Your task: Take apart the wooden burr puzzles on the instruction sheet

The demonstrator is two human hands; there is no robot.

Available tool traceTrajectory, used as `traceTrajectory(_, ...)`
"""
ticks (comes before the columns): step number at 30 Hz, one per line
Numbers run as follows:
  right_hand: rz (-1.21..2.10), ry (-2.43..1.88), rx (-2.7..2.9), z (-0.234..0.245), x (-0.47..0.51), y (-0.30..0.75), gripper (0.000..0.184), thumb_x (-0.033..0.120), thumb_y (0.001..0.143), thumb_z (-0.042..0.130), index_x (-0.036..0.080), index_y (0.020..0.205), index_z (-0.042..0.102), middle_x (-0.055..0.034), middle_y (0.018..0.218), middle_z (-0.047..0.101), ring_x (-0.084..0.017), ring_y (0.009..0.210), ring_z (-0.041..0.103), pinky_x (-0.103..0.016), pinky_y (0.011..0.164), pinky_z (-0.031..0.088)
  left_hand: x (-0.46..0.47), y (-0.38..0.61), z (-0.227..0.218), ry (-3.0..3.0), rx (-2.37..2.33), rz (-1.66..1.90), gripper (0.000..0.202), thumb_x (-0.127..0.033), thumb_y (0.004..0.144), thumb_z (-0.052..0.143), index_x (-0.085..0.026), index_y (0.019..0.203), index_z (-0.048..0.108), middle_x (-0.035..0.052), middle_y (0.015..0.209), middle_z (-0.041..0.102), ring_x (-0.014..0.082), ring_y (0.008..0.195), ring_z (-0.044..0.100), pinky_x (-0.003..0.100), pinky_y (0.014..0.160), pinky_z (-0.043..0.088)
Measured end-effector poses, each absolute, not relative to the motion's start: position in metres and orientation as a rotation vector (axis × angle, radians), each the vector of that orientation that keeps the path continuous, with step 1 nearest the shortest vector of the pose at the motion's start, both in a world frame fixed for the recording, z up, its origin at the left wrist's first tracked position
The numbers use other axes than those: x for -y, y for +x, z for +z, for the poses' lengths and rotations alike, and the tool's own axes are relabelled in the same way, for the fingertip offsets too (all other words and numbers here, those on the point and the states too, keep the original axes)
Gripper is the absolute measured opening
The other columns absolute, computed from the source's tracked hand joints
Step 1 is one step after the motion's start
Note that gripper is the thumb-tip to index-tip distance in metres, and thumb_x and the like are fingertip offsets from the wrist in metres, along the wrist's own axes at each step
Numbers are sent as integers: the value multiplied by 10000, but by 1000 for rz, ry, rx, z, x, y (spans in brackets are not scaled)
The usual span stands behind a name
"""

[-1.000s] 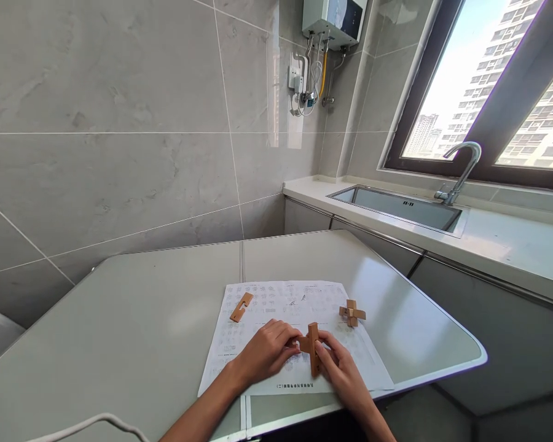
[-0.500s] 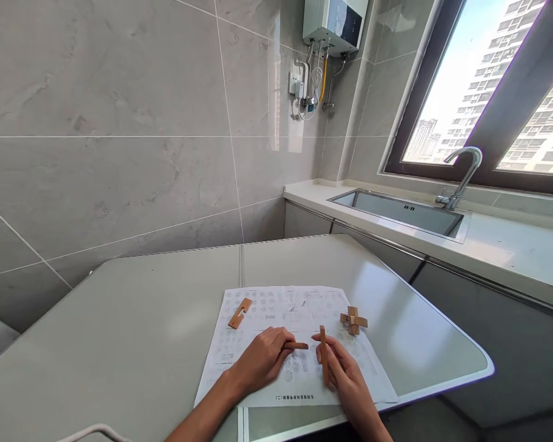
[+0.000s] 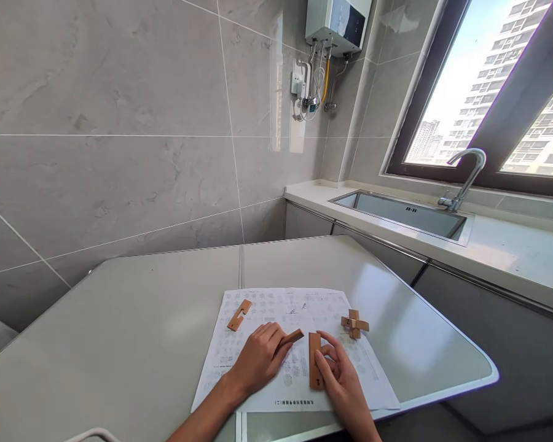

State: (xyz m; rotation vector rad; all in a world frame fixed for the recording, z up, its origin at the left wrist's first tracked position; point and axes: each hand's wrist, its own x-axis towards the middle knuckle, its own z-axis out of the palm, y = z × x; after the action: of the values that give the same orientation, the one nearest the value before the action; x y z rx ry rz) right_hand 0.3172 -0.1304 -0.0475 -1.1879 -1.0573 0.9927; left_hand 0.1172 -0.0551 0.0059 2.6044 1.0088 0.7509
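My left hand (image 3: 258, 359) pinches a small flat wooden puzzle piece (image 3: 292, 337) by one end, just above a printed instruction sheet (image 3: 299, 307). My right hand (image 3: 338, 374) grips a longer flat wooden piece (image 3: 315, 366) marked with a dark numeral, held lengthwise beside the other piece; the two pieces are apart. An assembled wooden cross (image 3: 354, 323) lies on the sheet to the right of my hands. A loose notched wooden piece (image 3: 239, 315) lies on the sheet's far left.
The sheet rests on a grey table (image 3: 133, 319) with a rounded right corner. Behind it stands a counter with a steel sink (image 3: 399, 212) and tap (image 3: 465, 175) under a window. A water heater (image 3: 336, 21) hangs on the tiled wall.
The two wooden pieces, joined as a cross a second ago, have been pulled apart. My right hand has turned its piece flat-side up; my left hand's piece has tilted.
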Motion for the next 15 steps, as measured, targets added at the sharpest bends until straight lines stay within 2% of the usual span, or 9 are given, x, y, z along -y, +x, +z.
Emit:
traceTrajectory(2,957,-1221,1086,-49,131,317,602,613,968,615,203,1404,550,-37,865,663,-174,649,615,-266,574,514,54,117,3,2605,-1059,737,258,-309,1083,483,-202,896,625,47,885,658,199,819,618,342,743,477)
traceTrajectory(5,892,-1290,1125,-51,133,316,597,596,986,590,203,1430,522,-45,900,675,-168,624,589,-276,572,505,53,117,-1,2598,-1084,712,286,-326,1081,489,-200,845,588,34,852,653,193,780,605,344,728,459)
traceTrajectory(11,795,-1375,1168,-55,130,316,659,640,952,593,180,1421,541,-57,894,694,-158,539,552,-281,506,471,53,119,-1,2538,-1129,719,224,-326,1072,499,-201,921,606,45,882,687,213,810,608,372,756,458)
traceTrajectory(15,750,-1425,1173,-49,130,315,651,643,938,595,166,1381,588,-30,777,680,-163,497,542,-281,473,454,54,119,0,2510,-1181,718,151,-305,1056,515,-208,977,601,41,918,691,221,840,609,381,773,464)
